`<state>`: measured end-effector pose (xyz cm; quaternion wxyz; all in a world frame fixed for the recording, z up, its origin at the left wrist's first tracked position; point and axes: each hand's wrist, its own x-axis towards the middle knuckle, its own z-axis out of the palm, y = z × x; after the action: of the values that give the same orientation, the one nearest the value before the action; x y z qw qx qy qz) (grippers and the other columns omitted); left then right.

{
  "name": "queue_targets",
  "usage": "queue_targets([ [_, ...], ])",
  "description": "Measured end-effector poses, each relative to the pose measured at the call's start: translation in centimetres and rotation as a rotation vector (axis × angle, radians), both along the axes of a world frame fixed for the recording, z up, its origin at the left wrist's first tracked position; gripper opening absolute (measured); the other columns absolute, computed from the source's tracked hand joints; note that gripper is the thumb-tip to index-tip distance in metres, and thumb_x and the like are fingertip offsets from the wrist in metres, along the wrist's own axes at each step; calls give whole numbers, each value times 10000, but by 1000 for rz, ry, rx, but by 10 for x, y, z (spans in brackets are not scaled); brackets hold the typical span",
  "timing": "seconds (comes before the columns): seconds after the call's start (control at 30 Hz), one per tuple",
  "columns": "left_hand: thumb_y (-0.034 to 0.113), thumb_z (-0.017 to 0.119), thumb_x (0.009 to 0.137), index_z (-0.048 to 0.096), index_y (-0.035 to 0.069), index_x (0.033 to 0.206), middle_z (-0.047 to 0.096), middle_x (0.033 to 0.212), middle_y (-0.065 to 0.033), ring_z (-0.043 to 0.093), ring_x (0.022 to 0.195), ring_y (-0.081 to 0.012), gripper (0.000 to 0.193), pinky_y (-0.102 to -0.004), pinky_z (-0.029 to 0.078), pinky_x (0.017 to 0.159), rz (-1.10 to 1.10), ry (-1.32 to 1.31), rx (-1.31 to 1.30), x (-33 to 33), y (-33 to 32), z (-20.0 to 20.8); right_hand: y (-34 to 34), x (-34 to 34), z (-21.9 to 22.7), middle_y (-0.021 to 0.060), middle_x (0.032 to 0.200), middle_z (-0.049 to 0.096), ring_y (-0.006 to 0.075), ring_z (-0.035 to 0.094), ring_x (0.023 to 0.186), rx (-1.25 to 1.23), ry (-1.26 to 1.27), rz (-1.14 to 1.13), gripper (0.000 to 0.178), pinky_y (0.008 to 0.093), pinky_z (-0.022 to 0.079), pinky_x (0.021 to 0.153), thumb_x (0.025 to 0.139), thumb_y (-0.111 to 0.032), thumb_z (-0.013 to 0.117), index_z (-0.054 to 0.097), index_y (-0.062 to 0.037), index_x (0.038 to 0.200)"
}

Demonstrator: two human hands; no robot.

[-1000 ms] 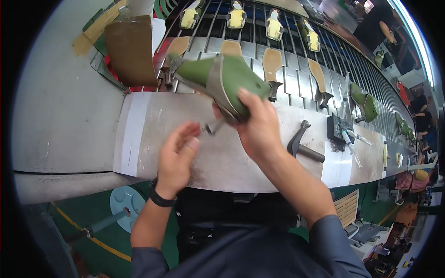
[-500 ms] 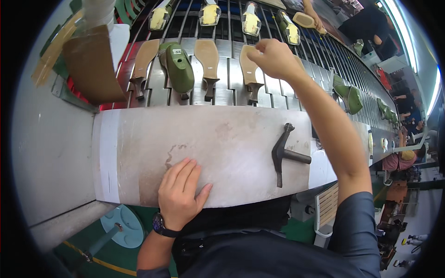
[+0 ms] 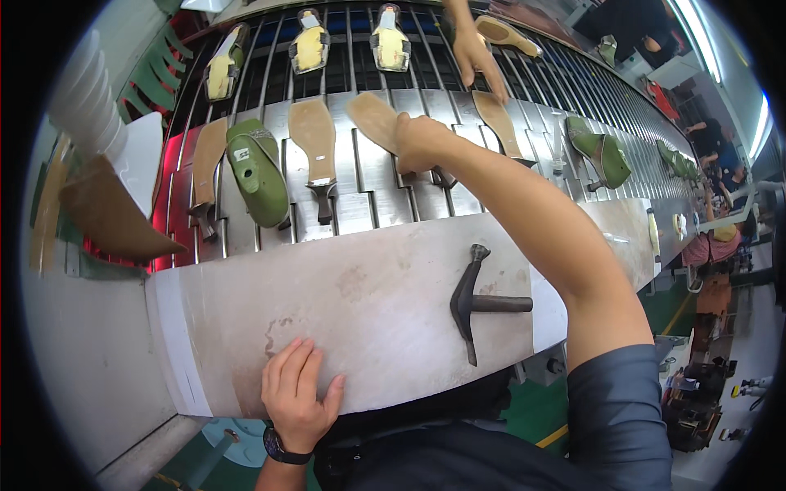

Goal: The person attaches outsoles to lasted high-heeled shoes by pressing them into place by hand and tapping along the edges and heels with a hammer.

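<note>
My left hand (image 3: 299, 401) rests with its fingers stretched out on the near edge of a pale work board (image 3: 368, 327). Over the metal conveyor, my right hand (image 3: 424, 144) is closed around the middle of a tan heeled shoe sole (image 3: 372, 117); its dark heel pokes out beyond my hand. The fingertips are partly hidden. Left of it lie a second tan heeled sole (image 3: 312, 141), a green shoe (image 3: 259, 176) and a third sole (image 3: 210, 159). A hammer (image 3: 479, 304) with a dark head lies on the board, below my right forearm.
Across the conveyor (image 3: 360, 176), another person's hand (image 3: 476, 56) reaches in near a tan sole (image 3: 497, 119). Yellow-padded shoe pieces (image 3: 310, 47) line the far rollers. More green shoes (image 3: 602, 154) sit at the right. A brown cardboard sheet (image 3: 110, 209) stands at the left.
My right hand has come down and closed on the heeled sole, which is now turned askew. The other person's hand has reached further in. The view has shifted.
</note>
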<state>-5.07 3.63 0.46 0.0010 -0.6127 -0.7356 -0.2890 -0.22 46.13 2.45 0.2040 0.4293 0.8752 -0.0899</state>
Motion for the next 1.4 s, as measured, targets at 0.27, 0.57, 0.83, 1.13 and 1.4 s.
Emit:
queue_targets([
  [0.27, 182, 811, 754, 705, -15, 1103, 685, 1209, -170, 652, 1141, -385, 415, -495, 507, 932, -9, -2, -53, -3, 6, -4, 31, -13, -11, 270, 1184, 718, 368, 718, 1129, 148, 174, 107, 437, 436, 573, 963, 888, -155, 641, 614, 60, 1267],
  [0.57, 229, 797, 763, 705, -12, 1038, 687, 1162, -167, 666, 1090, -386, 376, -493, 517, 892, 19, -15, -77, -10, 1, 1, 178, -76, 6, 302, 1311, 658, 441, 658, 1211, 320, 587, -106, 723, 478, 524, 1037, 843, -453, 720, 594, 67, 1329],
  [0.83, 216, 762, 886, 718, -11, 1138, 708, 1234, -169, 680, 1138, -356, 342, -490, 525, 961, 22, -44, -35, -11, -2, 12, 179, -116, -20, 300, 1425, 551, 440, 605, 1297, 438, 386, -254, 1041, 531, 506, 1059, 779, -603, 814, 392, 34, 1486],
  [1.13, 132, 793, 747, 629, -48, 1282, 660, 1295, -231, 627, 1201, -422, 588, -501, 493, 1009, -38, -172, 14, -15, -5, 6, 48, -27, 82, 251, 1264, 685, 373, 679, 1177, 42, 1017, -636, 846, 424, 531, 1021, 739, -460, 811, 543, 64, 1347],
  [1.4, 330, 837, 831, 302, 85, 1584, 411, 1591, -272, 423, 1464, -453, 955, -745, 205, 1196, -95, 213, 528, 1, 8, 7, -248, 103, 77, 135, 1170, 710, 263, 749, 916, -1271, 1429, -595, 593, 350, 584, 715, 1131, -494, 353, 534, -6, 1415],
])
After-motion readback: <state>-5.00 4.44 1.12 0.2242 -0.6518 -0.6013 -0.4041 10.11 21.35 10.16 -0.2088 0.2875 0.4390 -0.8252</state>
